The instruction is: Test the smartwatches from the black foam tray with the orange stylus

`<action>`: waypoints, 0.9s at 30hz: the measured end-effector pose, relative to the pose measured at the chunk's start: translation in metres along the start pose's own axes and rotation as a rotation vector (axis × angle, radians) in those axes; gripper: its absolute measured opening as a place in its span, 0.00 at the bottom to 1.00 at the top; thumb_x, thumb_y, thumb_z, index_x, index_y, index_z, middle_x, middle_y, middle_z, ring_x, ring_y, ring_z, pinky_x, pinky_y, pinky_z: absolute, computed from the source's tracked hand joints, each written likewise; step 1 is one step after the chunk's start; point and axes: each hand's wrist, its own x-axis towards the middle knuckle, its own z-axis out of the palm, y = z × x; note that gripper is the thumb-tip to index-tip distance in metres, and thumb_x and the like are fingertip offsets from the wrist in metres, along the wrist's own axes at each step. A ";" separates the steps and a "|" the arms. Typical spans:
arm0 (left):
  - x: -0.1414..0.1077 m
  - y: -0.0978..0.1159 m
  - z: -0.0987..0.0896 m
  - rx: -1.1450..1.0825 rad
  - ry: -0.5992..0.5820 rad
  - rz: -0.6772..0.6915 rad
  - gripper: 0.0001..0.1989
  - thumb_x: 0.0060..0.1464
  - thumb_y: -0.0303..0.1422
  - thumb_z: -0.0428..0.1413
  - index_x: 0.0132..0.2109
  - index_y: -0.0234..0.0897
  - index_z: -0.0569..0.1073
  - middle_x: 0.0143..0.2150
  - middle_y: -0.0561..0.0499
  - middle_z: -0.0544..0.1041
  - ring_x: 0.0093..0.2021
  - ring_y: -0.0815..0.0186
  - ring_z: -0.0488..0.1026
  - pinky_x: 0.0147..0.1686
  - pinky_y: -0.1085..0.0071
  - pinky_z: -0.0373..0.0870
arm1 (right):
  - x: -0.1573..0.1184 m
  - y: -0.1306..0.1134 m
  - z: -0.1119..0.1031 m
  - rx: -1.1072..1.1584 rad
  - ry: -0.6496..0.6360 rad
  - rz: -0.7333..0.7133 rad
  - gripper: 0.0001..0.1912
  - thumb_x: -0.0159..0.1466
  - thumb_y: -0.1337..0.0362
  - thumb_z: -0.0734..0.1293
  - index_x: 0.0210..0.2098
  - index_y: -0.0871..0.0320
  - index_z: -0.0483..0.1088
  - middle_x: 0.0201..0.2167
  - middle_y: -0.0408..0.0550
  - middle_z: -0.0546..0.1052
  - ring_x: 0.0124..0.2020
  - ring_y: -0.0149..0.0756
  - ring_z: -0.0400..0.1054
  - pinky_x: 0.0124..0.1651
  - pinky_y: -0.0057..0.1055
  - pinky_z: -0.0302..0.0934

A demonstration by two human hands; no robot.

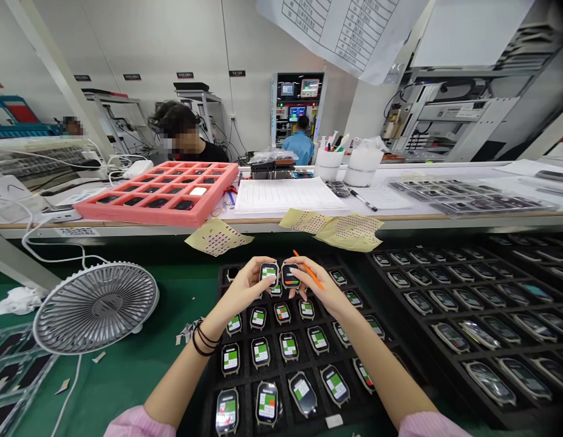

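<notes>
A small square watch point(269, 274) is pinched by its edges in the left hand point(242, 287), and a second watch point(290, 275) is held the same way in the right hand point(318, 286), with an orange plastic stick point(310, 271) tucked in alongside, so neither hand is open. Both are kept just above a black tray point(210, 394) packed with more watches point(260, 352), almost touching each other. They look light and stiff, but the glossy glass fronts seem slippery and easy to scratch, so the case edges are probably the best place to grip. The tray sits on a green tabletop point(126, 379) beside a grey fan point(95, 307), and a pink foam tray point(103, 209) is seen further back
</notes>
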 end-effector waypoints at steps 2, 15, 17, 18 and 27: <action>0.000 -0.002 0.000 0.009 -0.003 -0.017 0.17 0.55 0.40 0.56 0.49 0.37 0.65 0.44 0.48 0.71 0.33 0.70 0.68 0.24 0.78 0.62 | 0.000 0.001 0.000 0.002 -0.001 0.004 0.14 0.62 0.55 0.65 0.44 0.56 0.66 0.29 0.42 0.68 0.21 0.30 0.71 0.16 0.22 0.55; 0.001 -0.002 -0.001 0.034 0.039 -0.023 0.17 0.57 0.43 0.53 0.49 0.37 0.67 0.39 0.50 0.70 0.26 0.73 0.61 0.19 0.78 0.58 | 0.002 0.006 0.000 0.020 0.014 -0.019 0.15 0.61 0.55 0.65 0.44 0.56 0.67 0.28 0.43 0.69 0.20 0.31 0.71 0.15 0.23 0.54; 0.001 -0.002 -0.001 0.037 0.036 -0.019 0.17 0.57 0.43 0.52 0.49 0.38 0.67 0.39 0.50 0.70 0.26 0.73 0.61 0.19 0.79 0.58 | 0.002 0.005 0.001 0.019 0.013 -0.018 0.15 0.61 0.55 0.65 0.44 0.56 0.67 0.27 0.42 0.69 0.20 0.31 0.71 0.15 0.23 0.55; 0.001 -0.002 -0.001 0.038 0.033 -0.017 0.17 0.57 0.42 0.52 0.49 0.38 0.67 0.40 0.50 0.70 0.26 0.73 0.61 0.19 0.79 0.57 | 0.001 0.004 0.001 0.016 0.010 -0.014 0.14 0.61 0.56 0.65 0.44 0.56 0.67 0.27 0.42 0.69 0.20 0.31 0.71 0.16 0.23 0.55; 0.001 -0.004 -0.001 0.032 0.045 -0.021 0.17 0.57 0.42 0.53 0.49 0.38 0.67 0.39 0.50 0.70 0.26 0.73 0.63 0.19 0.79 0.59 | 0.000 0.002 0.002 0.010 -0.012 -0.009 0.14 0.62 0.56 0.64 0.44 0.56 0.66 0.27 0.42 0.69 0.21 0.30 0.71 0.16 0.23 0.55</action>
